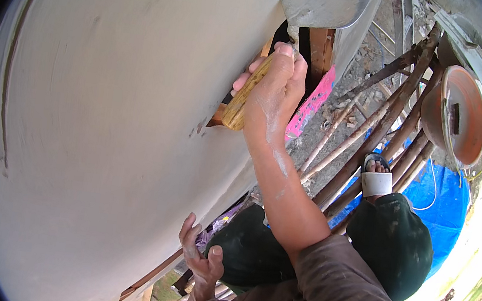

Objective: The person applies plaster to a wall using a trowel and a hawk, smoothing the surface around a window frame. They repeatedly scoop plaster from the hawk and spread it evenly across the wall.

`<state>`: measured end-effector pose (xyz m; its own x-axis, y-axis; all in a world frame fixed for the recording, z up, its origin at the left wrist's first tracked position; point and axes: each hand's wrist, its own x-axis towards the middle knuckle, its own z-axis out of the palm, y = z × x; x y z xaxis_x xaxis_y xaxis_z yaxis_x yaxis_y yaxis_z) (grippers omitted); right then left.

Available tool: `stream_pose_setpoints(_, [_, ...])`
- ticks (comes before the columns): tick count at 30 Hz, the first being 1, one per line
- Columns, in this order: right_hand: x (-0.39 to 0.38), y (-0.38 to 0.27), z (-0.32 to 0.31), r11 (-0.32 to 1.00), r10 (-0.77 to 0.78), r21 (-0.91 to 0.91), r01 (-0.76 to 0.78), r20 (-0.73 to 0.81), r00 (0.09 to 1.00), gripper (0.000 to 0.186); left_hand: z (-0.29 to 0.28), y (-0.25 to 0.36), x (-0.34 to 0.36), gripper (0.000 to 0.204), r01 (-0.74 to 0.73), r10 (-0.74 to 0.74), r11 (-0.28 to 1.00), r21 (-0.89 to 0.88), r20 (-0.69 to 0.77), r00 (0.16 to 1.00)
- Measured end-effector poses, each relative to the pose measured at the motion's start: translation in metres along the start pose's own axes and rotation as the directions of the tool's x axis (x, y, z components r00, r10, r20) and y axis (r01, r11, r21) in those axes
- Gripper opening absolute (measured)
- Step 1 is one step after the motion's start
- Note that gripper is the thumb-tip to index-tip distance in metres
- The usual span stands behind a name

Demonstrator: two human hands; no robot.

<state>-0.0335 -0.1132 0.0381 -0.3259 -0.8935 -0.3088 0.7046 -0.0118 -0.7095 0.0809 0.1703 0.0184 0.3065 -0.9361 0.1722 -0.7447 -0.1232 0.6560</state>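
Observation:
My right hand (275, 88) is closed around the wooden handle of a trowel (327, 8), thumb lying along the neck. The trowel's broad metal blade, smeared with grey-white plaster, lies by the upper edge of a pale plastered wall (128, 88). Streaks of dried plaster mark my right wrist and forearm. Lower down, my left hand (202, 255) is raised close to the wall, fingers apart and holding nothing. Behind my right hand is a dark gap with a wooden piece (320, 52) and a pink spotted strip (311, 105).
Wooden scaffold poles (400, 104) run along the right, with my foot in a dark sandal (378, 173) on them. An orange basin (464, 118) with a dark object inside stands beyond. A blue tarp (442, 199) and rubble-strewn ground (342, 112) lie below.

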Motion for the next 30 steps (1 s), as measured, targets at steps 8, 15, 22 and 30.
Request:
stream_pose_setpoints(8, [-0.041, 0.016, -0.020, 0.999, 0.044, -0.008, -0.043, 0.038, 0.998, 0.036, 0.004, 0.001, 0.001, 0.064, -0.059, 0.059, 0.998, -0.029, 0.000, 0.998])
stream_pose_setpoints(15, [0.053, -0.017, -0.080, 0.938, -0.320, -0.191, 0.291, -0.143, 0.937, 0.031, 0.026, 0.017, 0.019, 0.054, -0.144, 0.159, 0.961, -0.235, 0.043, 0.986])
stream_pose_setpoints(22, [0.219, -0.201, -0.204, -0.199, -0.446, -0.978, 0.055, 0.140, 0.884, 0.061, 0.058, 0.025, 0.057, 0.042, -0.080, 0.214, 0.824, -0.560, 0.178, 0.961])
stream_pose_setpoints(30, [0.176, -0.262, -0.317, -0.510, 0.121, -0.700, 0.500, 0.517, 0.847, 0.036, 0.081, 0.006, 0.089, 0.032, -0.058, 0.194, 0.945, -0.323, 0.406, 0.893])
